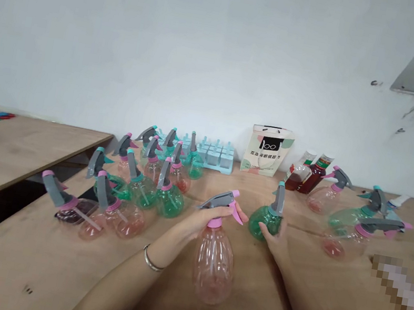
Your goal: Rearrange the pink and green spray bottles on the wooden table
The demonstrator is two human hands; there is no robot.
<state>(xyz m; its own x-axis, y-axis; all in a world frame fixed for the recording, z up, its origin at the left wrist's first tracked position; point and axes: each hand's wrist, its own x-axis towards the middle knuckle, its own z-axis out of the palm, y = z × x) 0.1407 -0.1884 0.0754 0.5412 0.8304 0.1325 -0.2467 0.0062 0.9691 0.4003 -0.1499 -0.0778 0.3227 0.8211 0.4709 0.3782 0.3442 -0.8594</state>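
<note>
My left hand (213, 216) is wrapped round the neck of a clear pink spray bottle (214, 266), just under its grey and pink trigger head. The bottle is upright in front of me; whether its base touches the table I cannot tell. Farther right, a green spray bottle (264, 219) with a grey and teal head stands on the table. My right hand (276, 236) grips its body from the right, thumb across the front and the other fingers largely hidden. A bracelet circles my left wrist.
Several pink and green spray bottles (169, 201) crowd the left. More, including a pink one (343, 243), stand at the right. Along the wall are a light-blue ice-pop mold (212, 158), a paper bag (265, 152) and two sauce bottles (313, 175). A gap separates the left table (18, 154).
</note>
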